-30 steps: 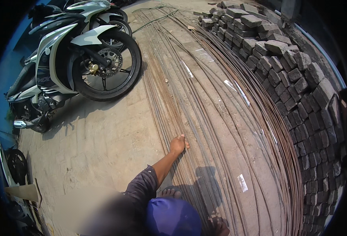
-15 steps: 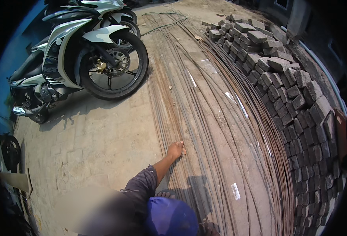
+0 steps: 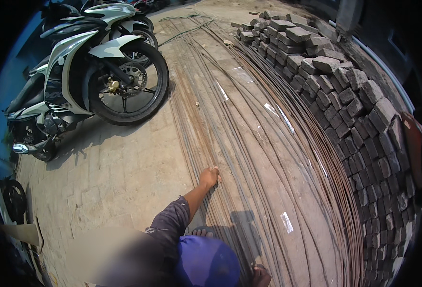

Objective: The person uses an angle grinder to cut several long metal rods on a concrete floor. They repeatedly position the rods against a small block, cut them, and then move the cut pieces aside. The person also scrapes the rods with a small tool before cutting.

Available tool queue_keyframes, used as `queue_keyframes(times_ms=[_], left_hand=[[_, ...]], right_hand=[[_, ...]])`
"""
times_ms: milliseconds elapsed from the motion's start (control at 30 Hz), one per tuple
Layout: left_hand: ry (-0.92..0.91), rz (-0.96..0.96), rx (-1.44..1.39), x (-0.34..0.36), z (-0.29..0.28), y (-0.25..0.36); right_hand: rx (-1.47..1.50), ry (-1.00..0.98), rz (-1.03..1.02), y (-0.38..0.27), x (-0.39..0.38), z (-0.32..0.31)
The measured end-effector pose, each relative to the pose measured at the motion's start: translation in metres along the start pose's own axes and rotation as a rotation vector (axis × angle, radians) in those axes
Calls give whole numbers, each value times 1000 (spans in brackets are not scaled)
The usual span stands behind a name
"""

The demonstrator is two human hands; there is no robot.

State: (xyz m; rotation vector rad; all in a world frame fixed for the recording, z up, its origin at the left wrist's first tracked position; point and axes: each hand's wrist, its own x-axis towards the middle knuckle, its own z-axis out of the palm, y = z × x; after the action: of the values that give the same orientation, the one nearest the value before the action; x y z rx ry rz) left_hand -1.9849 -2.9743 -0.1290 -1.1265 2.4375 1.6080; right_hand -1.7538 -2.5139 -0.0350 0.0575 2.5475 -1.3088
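Long, thin steel rods (image 3: 249,158), some rusty, lie lengthwise over the paving, with white label strips (image 3: 286,222) among them. My left hand (image 3: 210,176) reaches down from a dark sleeve and is closed on some of the rods left of the main bundle. My right hand (image 3: 261,275) shows at the bottom edge, partly cut off and curled beside the rods; what it holds is unclear. My bare toes (image 3: 202,232) show just above my purple-clothed knee (image 3: 206,263).
Parked motorbikes (image 3: 132,86) stand at the upper left, another (image 3: 14,201) at lower left. Stacked grey paving bricks (image 3: 345,110) line the right side, beside a pale pipe (image 3: 378,62). A green hose or cord (image 3: 184,28) crosses the rods' far end.
The view has shifted slightly back and forth. My left hand stays closed on the rods, moved only a little, and my right hand stays low at the bottom edge.
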Motion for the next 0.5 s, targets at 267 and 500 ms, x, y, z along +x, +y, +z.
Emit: queue_keyframes(times_ms=[267,500], left_hand=[[-178,-277,-9,-45,-1,19],[-505,-515,-607,-142,24,24]], right_hand=[[-360,-184,171,11,2,-3],[-440,-198,156,0,-7,-6]])
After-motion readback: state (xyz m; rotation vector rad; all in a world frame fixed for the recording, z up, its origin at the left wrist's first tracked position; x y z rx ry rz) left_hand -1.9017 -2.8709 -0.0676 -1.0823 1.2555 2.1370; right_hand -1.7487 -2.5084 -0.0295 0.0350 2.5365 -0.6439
